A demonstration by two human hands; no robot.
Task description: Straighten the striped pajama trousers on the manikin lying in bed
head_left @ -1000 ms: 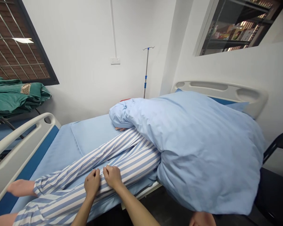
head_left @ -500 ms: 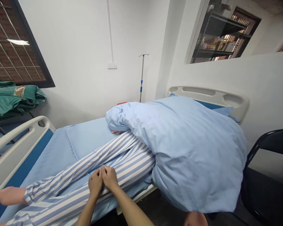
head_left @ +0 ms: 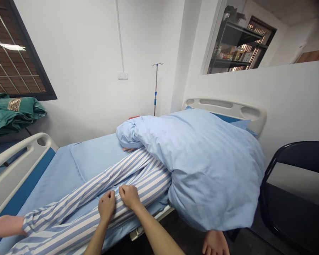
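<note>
Nothing legible anywhere in view.

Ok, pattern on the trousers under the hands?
Pyjama trousers: blue-and-white stripes, best in the head view.

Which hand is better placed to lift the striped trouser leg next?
Probably the right hand: it lies on top of the striped trouser leg, nearer the blue duvet. The left hand sits further down, by the leg's inner edge.

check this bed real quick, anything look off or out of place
Yes: the blue quilt is bunched in a big heap over the upper half of the person on the bed, sagging over the bed's side. Their striped trousers stay uncovered, so it looks dumped rather than spread flat.
</note>
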